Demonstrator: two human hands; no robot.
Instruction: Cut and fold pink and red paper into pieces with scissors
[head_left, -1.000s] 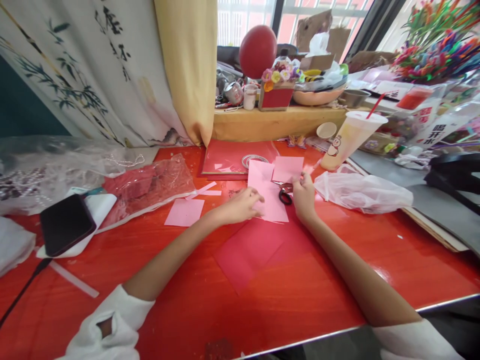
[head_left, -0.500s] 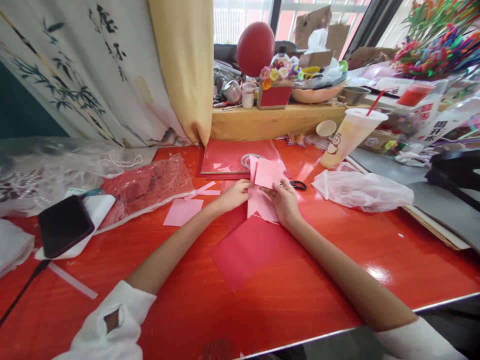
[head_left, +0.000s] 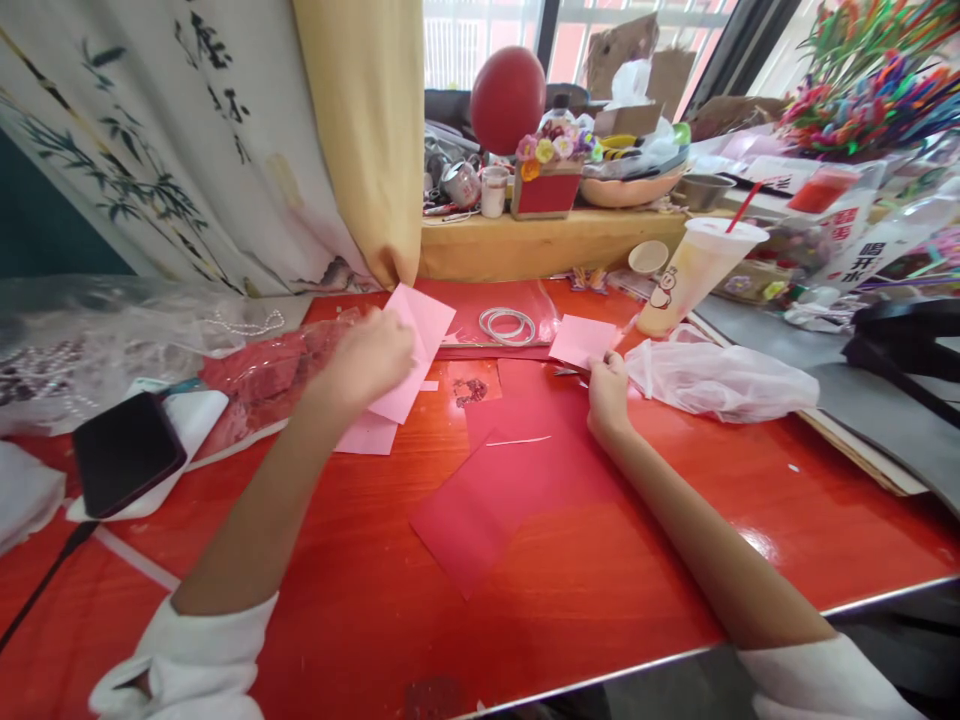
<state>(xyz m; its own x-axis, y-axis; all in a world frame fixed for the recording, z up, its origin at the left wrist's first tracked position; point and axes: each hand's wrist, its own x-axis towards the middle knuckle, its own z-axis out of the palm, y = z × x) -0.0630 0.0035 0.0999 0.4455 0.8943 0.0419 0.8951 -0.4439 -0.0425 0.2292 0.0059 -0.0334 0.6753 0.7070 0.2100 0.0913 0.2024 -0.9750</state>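
Observation:
My left hand point(head_left: 371, 355), smeared by motion, is closed on a creased sheet of pink paper point(head_left: 421, 335), held above the table's left middle. Under it, another pink paper piece point(head_left: 369, 437) lies flat on the table. Between finger and thumb, my right hand point(head_left: 609, 398) pinches a small pink paper square point(head_left: 581, 340) on the right. The scissors point(head_left: 568, 372) beside that hand are mostly hidden. Red paper sheets point(head_left: 480, 510) overlap in the middle of the table, with a thin pale strip point(head_left: 519, 440) lying across them.
At the back, a coil of white wire point(head_left: 508, 325) rests on a clear-wrapped red pack point(head_left: 457, 310). A drink cup point(head_left: 701, 270) and a thin plastic bag point(head_left: 727, 380) stand and lie to the right. A phone point(head_left: 129, 455) with a cable lies at left.
My hands have moved apart. The left has carried the larger pink paper leftward; the right has moved slightly right with the small square. The red sheets between them are now uncovered.

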